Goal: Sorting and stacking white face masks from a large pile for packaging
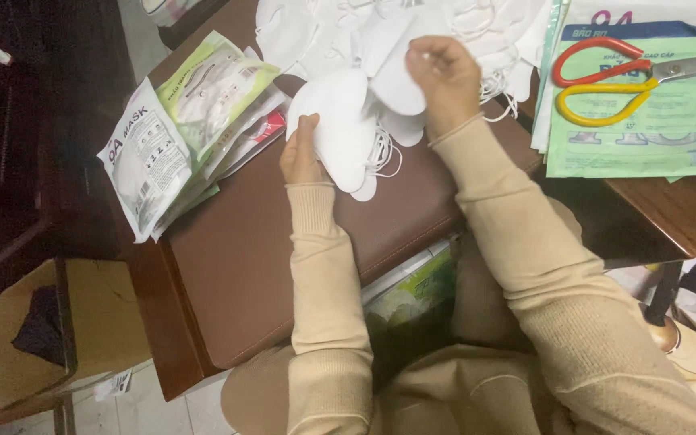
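The person wears a cream-beige knitted sweater with long sleeves, the fabric finely ribbed along both arms. Each sleeve ends in a snug, tighter-ribbed cuff at the wrist, just behind the bare left hand (301,155) and right hand (445,74). Matching beige cloth covers the lap. No rings, watch or gloves show.

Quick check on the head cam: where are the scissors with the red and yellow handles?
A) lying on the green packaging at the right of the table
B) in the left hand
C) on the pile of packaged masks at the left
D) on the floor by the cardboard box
A: the scissors lie on the green packaging at the table's right, apart from both hands, which hold white masks.
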